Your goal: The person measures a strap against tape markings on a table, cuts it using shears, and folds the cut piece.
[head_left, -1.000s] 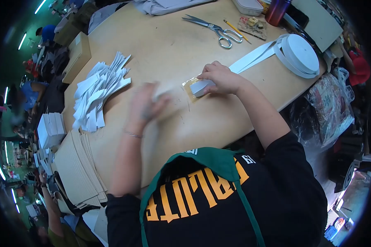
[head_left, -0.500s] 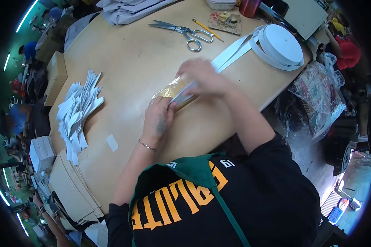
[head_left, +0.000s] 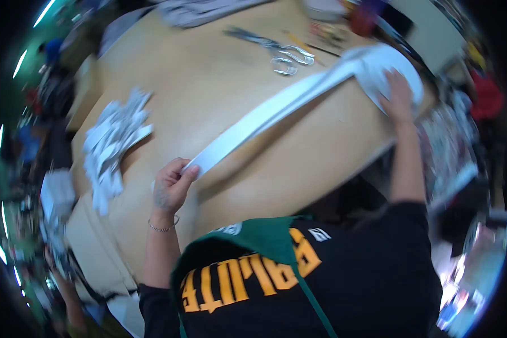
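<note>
My left hand (head_left: 173, 186) pinches the free end of a white flat band (head_left: 253, 125), thumb on top. The band stretches taut in two layers, slightly raised over the table, from that hand to a white roll (head_left: 372, 70) at the upper right. My right hand (head_left: 399, 96) rests on the roll's face with fingers spread, somewhat blurred. Scissors (head_left: 273, 48) with metal handles lie beyond the band. To the left sits a pile of cut white strips (head_left: 115, 146).
A pencil (head_left: 298, 40) lies by the scissors, near a blurred small flat piece (head_left: 327, 35). Folded grey cloth (head_left: 208, 10) is at the far edge. Cardboard sheets (head_left: 98, 242) and a white stack (head_left: 57, 194) stand left. Clear plastic bags (head_left: 448, 146) hang beyond the right edge.
My right hand has left the spot beside my left hand and reached the roll. My left hand has moved down-left with the band's end. The shiny amber piece under the hands no longer shows.
</note>
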Available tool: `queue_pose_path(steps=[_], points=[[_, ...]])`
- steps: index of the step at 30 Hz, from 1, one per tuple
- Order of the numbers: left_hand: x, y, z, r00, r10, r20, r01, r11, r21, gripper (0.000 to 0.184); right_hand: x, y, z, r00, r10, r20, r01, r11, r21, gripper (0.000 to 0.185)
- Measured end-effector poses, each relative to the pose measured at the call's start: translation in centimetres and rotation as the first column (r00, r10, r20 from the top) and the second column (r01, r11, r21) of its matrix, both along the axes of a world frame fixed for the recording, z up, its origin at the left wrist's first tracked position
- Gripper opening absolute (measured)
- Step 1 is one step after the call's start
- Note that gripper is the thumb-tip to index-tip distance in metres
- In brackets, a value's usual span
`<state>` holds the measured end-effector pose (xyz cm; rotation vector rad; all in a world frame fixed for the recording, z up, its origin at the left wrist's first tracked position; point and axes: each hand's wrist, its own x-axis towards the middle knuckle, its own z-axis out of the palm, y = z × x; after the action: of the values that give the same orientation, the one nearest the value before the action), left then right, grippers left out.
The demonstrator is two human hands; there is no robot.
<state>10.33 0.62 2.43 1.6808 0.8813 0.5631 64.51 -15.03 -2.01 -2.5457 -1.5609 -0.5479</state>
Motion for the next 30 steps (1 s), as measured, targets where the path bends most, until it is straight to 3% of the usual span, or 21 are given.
queue_pose_path(steps=[1, 2, 3, 5, 6, 7, 11, 14, 15, 17, 18, 20, 21, 22, 23, 24, 27, 29, 30], points=[[-2.4, 0.1, -0.1, 0.994, 0.051, -0.100, -0.048, 0.998, 0.040, 0.013, 2.8, -1.7, -1.6, 0.960, 0.279, 0.003, -0.278, 0.954, 0.111, 0.069], [-4.8, 0.1, -0.8, 0.979, 0.082, -0.185, -0.076, 0.996, 0.036, 0.015, 1.7, -2.6, -0.3, 0.946, 0.304, -0.109, -0.296, 0.951, 0.085, 0.070], [-7.0, -0.3, -0.8, 0.953, 0.128, -0.275, -0.125, 0.992, 0.028, 0.018, 4.4, -3.3, -1.3, 0.870, 0.468, -0.157, -0.446, 0.882, 0.154, 0.071], [-9.7, -2.1, -0.6, 0.925, 0.192, -0.327, -0.226, 0.972, -0.068, 0.024, 5.1, -3.5, -0.5, 0.831, 0.470, -0.297, -0.450, 0.882, 0.138, 0.074], [-10.2, -2.7, 0.0, 0.902, 0.150, -0.404, -0.205, 0.974, -0.095, 0.023, 6.2, -3.2, -0.3, 0.846, 0.490, -0.209, -0.490, 0.870, 0.055, 0.075], [-10.8, -3.8, -1.5, 0.940, 0.139, -0.312, -0.198, 0.966, -0.168, 0.023, 5.9, -3.2, -0.2, 0.851, 0.493, -0.180, -0.494, 0.868, 0.043, 0.076], [-10.0, -5.8, -3.1, 0.952, 0.179, -0.250, -0.236, 0.947, -0.218, 0.022, 5.6, -2.8, 1.1, 0.859, 0.487, -0.157, -0.492, 0.870, 0.004, 0.075], [-9.8, -6.1, -2.9, 0.947, 0.206, -0.248, -0.246, 0.958, -0.144, 0.022, 2.8, -2.3, 4.5, 0.984, 0.177, 0.014, -0.159, 0.912, -0.377, 0.073], [-9.7, -5.8, -2.8, 0.945, 0.198, -0.260, -0.233, 0.966, -0.109, 0.022, -4.0, -0.1, 8.3, 0.988, 0.029, 0.151, 0.051, 0.866, -0.497, 0.074], [-9.2, -5.4, -2.5, 0.944, 0.196, -0.267, -0.201, 0.980, 0.011, 0.021, -6.7, 1.8, 7.9, 0.961, 0.251, -0.111, -0.269, 0.945, -0.186, 0.072], [-9.1, -5.3, -2.0, 0.945, 0.200, -0.259, -0.180, 0.979, 0.100, 0.021, -9.5, 3.2, 6.8, 0.828, 0.560, -0.020, -0.560, 0.828, -0.008, 0.072], [-9.0, -5.1, -0.5, 0.952, 0.181, -0.247, -0.150, 0.979, 0.138, 0.019, -19.9, 6.0, 6.6, 0.771, 0.571, -0.282, -0.578, 0.813, 0.068, 0.064], [-9.1, -5.0, 0.0, 0.950, 0.169, -0.262, -0.132, 0.979, 0.154, 0.018, -23.9, 7.5, 6.8, 0.604, 0.661, -0.445, -0.695, 0.710, 0.111, 0.064], [-9.2, -4.9, 0.5, 0.951, 0.146, -0.273, -0.100, 0.979, 0.176, 0.016, -27.8, 8.1, 6.7, 0.566, 0.656, -0.500, -0.721, 0.688, 0.086, 0.060], [-8.9, -5.2, 0.9, 0.968, 0.178, -0.175, -0.140, 0.968, 0.210, 0.014, -30.9, 8.4, 7.5, 0.573, 0.666, -0.478, -0.750, 0.661, 0.021, 0.055], [-9.2, -5.0, 1.4, 0.963, 0.149, -0.226, -0.082, 0.956, 0.281, 0.014, -31.8, 8.5, 6.7, 0.512, 0.729, -0.454, -0.792, 0.606, 0.080, 0.055], [-10.0, -4.6, 1.9, 0.966, 0.111, -0.233, -0.053, 0.968, 0.244, 0.015, -27.8, 7.5, 6.7, 0.780, 0.544, -0.310, -0.516, 0.839, 0.174, 0.060], [-10.2, -4.0, 1.0, 0.981, 0.091, -0.169, -0.068, 0.988, 0.137, 0.015, -19.2, 6.0, 2.9, 0.968, 0.191, -0.165, -0.129, 0.936, 0.327, 0.068], [-10.3, -4.1, 0.6, 0.986, 0.090, -0.143, -0.079, 0.993, 0.083, 0.015, -16.3, 5.0, 2.1, 0.986, -0.060, -0.158, 0.104, 0.953, 0.283, 0.071]])
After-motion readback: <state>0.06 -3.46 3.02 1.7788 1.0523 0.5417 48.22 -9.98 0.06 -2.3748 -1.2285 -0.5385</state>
